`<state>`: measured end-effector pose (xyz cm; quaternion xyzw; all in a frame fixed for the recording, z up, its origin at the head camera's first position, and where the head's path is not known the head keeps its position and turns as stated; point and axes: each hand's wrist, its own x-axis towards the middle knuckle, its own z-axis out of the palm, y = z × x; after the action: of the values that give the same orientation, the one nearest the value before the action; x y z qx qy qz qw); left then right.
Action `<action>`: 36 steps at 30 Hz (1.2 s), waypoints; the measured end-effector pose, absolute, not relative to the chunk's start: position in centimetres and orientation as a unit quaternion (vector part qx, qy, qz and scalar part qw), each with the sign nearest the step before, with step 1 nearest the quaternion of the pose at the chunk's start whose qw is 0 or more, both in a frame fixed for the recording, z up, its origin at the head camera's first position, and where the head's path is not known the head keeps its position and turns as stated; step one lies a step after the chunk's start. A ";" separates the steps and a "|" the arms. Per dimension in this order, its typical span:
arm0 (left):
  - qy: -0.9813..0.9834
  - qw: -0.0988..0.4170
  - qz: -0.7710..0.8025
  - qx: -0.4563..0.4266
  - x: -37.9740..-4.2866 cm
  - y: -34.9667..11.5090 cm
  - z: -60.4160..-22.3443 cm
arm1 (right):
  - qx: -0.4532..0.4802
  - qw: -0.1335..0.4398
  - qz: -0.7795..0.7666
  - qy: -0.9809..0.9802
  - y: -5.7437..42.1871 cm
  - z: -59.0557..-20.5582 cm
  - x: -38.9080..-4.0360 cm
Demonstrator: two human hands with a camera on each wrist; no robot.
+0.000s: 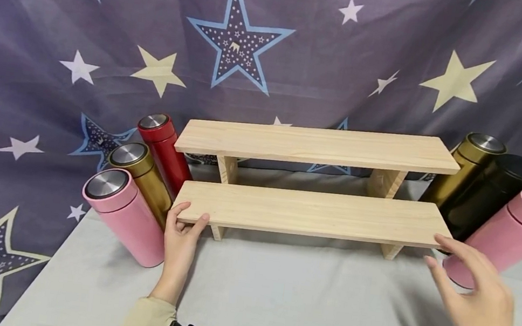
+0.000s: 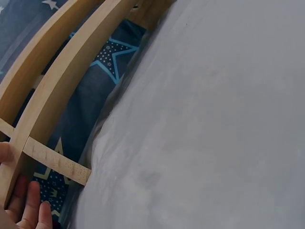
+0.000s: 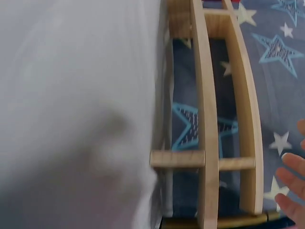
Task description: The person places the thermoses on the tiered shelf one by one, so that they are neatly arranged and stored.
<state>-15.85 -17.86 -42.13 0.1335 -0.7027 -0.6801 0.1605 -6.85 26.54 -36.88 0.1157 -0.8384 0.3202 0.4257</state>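
Observation:
A two-tier wooden display shelf (image 1: 304, 212) of pale wood stands on the cloth-covered table. My left hand (image 1: 181, 245) holds the left end of its lower board, thumb and fingers on opposite sides of the wood. The left wrist view shows several fingertips (image 2: 31, 200) beneath that board. Off the board's right front corner is my right hand (image 1: 484, 299), thumb and fingers spread with nothing between them. In the right wrist view its fingers (image 3: 291, 183) sit at the edge of the picture, apart from the shelf.
Left of the shelf stand a pink flask (image 1: 133, 223), a gold flask (image 1: 153, 185) and a red flask (image 1: 169, 152). Another gold flask (image 1: 450, 172), a black flask (image 1: 482, 195) and a second pink flask (image 1: 500, 241) stand right. A star-patterned curtain (image 1: 329, 84) hangs behind.

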 end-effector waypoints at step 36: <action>-0.743 0.155 -0.637 0.134 -15.9 -18.4 -42.1 | -0.097 0.367 0.476 -0.793 39.7 -42.5 -9.3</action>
<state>-15.91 -18.35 -42.06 0.1338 -0.7431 -0.6370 0.1554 -9.34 39.66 -42.45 -0.0974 -0.7931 0.4761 0.3672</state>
